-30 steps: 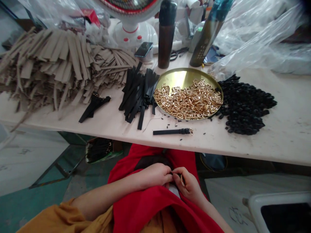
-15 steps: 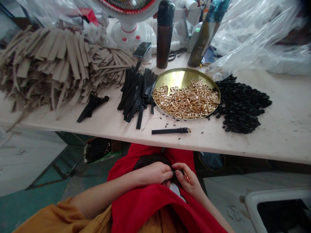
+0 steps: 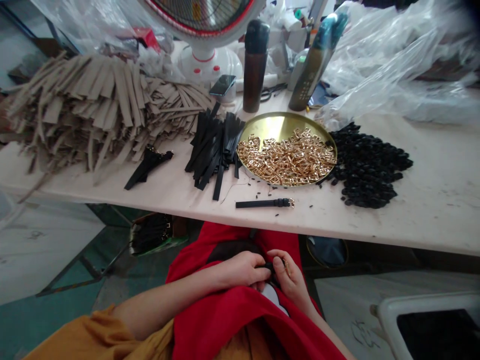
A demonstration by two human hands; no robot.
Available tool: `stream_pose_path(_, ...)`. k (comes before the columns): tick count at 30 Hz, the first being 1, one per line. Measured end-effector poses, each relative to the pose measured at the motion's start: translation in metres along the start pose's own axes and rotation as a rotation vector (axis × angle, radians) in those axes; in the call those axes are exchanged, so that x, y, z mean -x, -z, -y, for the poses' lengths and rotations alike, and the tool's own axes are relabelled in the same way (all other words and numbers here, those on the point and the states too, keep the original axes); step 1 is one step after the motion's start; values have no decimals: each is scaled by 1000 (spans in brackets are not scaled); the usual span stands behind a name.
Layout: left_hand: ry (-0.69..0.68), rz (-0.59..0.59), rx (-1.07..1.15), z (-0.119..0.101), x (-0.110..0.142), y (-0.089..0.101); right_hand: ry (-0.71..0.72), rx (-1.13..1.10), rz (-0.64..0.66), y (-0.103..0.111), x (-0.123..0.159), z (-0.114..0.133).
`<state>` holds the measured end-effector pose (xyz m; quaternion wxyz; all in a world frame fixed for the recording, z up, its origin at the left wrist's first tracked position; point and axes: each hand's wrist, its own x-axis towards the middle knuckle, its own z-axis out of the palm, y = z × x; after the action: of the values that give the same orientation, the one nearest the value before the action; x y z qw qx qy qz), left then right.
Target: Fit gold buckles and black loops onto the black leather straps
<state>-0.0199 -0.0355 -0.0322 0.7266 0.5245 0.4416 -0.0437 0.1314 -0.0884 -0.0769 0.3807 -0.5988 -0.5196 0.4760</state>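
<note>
Both my hands rest in my lap on red cloth (image 3: 225,320), below the table edge. My left hand (image 3: 243,270) and my right hand (image 3: 289,277) pinch a small black strap piece (image 3: 267,266) between their fingertips. A gold buckle (image 3: 287,267) shows against my right fingers. On the table above lies a finished black strap with a gold buckle (image 3: 264,203). Behind it stands a brass tray (image 3: 279,125) holding several gold buckles (image 3: 288,160). A pile of black straps (image 3: 215,145) lies left of the tray, and a heap of small black loops (image 3: 369,165) lies to its right.
A big pile of tan strips (image 3: 93,105) covers the table's left. A fan base (image 3: 210,60), a phone (image 3: 222,85), a dark flask (image 3: 254,65), a spray bottle (image 3: 313,65) and plastic bags (image 3: 397,65) crowd the back. A basket of straps (image 3: 153,232) sits under the table.
My hands have stayed together in my lap, the fingers shifting slightly on the strap piece. The view has tilted a little, so the table sits lower in the picture.
</note>
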Motion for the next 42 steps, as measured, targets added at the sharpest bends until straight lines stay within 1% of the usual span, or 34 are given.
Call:
stream_pose_path(2, -3, -22, -90, -4, 4, 5, 22, 36, 15, 4, -1, 0)
stream_pose_path(6, -21, -45, -220, -11, 11, 13, 89, 102, -49, 6, -4, -2)
stream_pose_path(8, -41, -48, -257, -10, 9, 11, 110, 94, -40, 3, -3, -5)
stream_pose_path(13, -95, -73, -354, -5, 1, -1, 111, 9, 39, -7, 7, -12)
stream_pose_path(15, -112, -58, -391, -11, 1, 3, 110, 7, 15, -7, 6, -8)
stream_pose_path(17, -155, -71, -459, -24, 1, 15, 112, 38, -38, -2, -6, 2)
stream_pose_path(18, -190, -115, -512, -33, 0, 24, 110, 66, -67, 3, -16, 9)
stream_pose_path(19, -232, -200, -576, -43, -1, 33, 103, 103, -100, 8, -30, 17)
stream_pose_path(22, -334, -567, -718, -70, -14, 58, 87, 267, -201, 27, -78, 39)
stream_pose_path(23, -358, -645, -747, -76, -21, 65, 94, 341, -223, 32, -93, 43)
stream_pose_path(25, -405, -747, -806, -82, -36, 79, 96, 488, -255, 41, -119, 42)
stream_pose_path(27, -445, -796, -859, -80, -46, 92, 82, 577, -289, 48, -133, 31)
stream_pose_path(29, -450, -866, -909, -75, -49, 107, 105, 575, -335, 51, -137, 16)
stream_pose_path(30, -416, -932, -930, -72, -48, 116, 130, 555, -368, 53, -137, 9)
stream_pose_path(33, -212, -1163, -950, -66, -43, 139, 176, 525, -439, 52, -133, -4)
stream_pose_path(35, -122, -1234, -935, -64, -42, 151, 176, 532, -432, 51, -132, -6)
stream_pose_path(36, -113, -1244, -928, -63, -41, 154, 178, 530, -422, 50, -132, -6)
stream_pose_path(38, -136, -1259, -916, -65, -35, 155, 194, 511, -412, 49, -133, -6)
stream_pose_path(40, -227, -1319, -905, -69, -20, 148, 208, 484, -406, 48, -135, -7)
stream_pose_path(42, -447, -1447, -892, -75, 5, 135, 221, 452, -400, 47, -135, -7)
